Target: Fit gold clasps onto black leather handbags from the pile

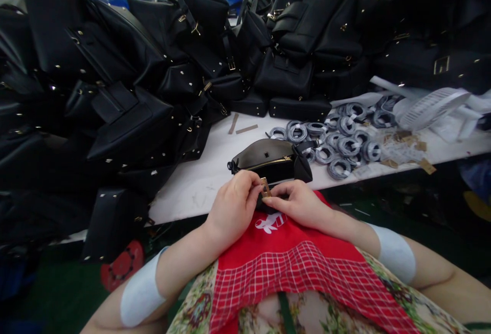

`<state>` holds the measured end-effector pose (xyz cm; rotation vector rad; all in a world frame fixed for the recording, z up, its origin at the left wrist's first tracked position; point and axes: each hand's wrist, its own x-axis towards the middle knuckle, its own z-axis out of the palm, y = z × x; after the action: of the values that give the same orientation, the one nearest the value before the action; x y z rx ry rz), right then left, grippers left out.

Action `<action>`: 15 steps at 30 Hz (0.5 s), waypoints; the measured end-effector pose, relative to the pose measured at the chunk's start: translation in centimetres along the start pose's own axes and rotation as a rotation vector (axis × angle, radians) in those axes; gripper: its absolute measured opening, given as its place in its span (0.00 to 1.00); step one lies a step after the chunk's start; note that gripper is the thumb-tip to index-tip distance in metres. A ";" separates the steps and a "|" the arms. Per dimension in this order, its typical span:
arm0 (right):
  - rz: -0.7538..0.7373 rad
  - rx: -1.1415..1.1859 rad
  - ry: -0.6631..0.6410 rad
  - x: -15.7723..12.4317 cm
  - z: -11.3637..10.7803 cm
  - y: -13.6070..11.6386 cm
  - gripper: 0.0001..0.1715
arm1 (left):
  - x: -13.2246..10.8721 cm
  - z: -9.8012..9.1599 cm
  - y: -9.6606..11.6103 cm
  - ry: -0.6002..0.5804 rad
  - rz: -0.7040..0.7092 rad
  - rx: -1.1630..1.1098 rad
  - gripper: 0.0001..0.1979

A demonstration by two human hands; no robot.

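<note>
A small black handbag [268, 151] with a gold zipper lies at the near edge of the white table, its zipped side facing me. In front of it, my left hand [237, 202] pinches a small rectangular gold metal fitting [266, 188] between thumb and fingers. From the other side, my right hand [297, 202] has its thumb and forefinger closed on the lower end of the same fitting. Black material shows beneath the fingers, just above my red apron [284, 239]. The fingers partly cover the fitting, so its exact kind is unclear.
Many black handbags [134, 119] are heaped across the back and left of the white table [192, 196]. Bundled coiled straps or cords [347, 146] lie to the right, near a white fan [433, 109]. Two thin brown strips [246, 129] lie behind the bag. A red round stool [123, 267] stands lower left.
</note>
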<state>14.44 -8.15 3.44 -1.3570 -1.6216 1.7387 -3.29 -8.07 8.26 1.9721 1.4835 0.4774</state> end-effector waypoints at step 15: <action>-0.184 -0.162 -0.092 -0.4 0.0 0.2 0.10 | 0.5 -0.3 -0.7 -0.253 -0.585 -0.794 0.09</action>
<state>14.67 -8.56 3.42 -1.1684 -1.9095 1.6125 -3.80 -7.40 7.96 0.8986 1.3355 0.4377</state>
